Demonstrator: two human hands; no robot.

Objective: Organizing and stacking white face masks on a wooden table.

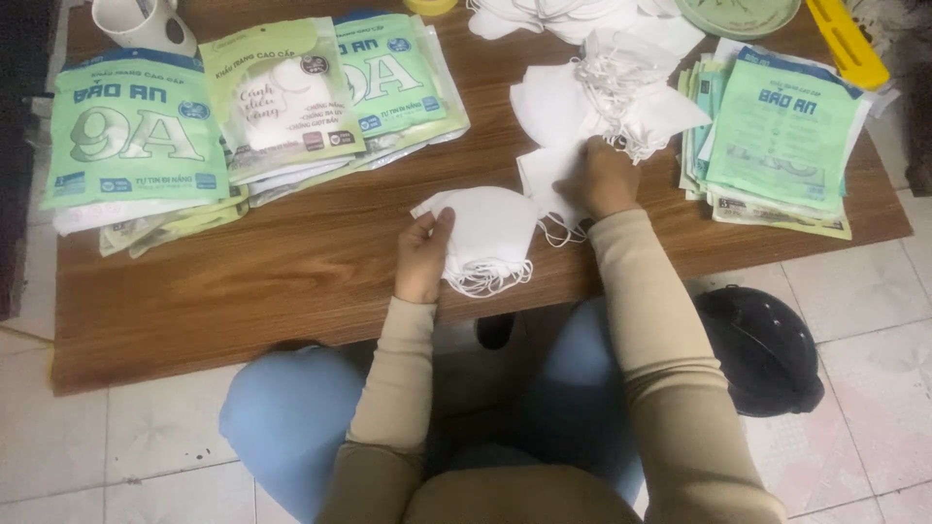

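My left hand point(424, 254) grips the left edge of a small stack of white face masks point(490, 233) near the front edge of a low wooden table point(291, 262); their ear loops hang over the front. My right hand point(604, 178) rests fingers-down on a loose pile of white masks point(602, 102) further back and to the right, pinching one at its near edge.
Green and white flat packets lie in piles at the left point(131, 136), centre back point(291, 97) and right point(782, 136). A white cup point(141, 21) stands at the back left. A green plate point(738, 15) and a yellow object point(847, 41) lie at the back right. A black helmet point(762, 349) lies on the tiled floor.
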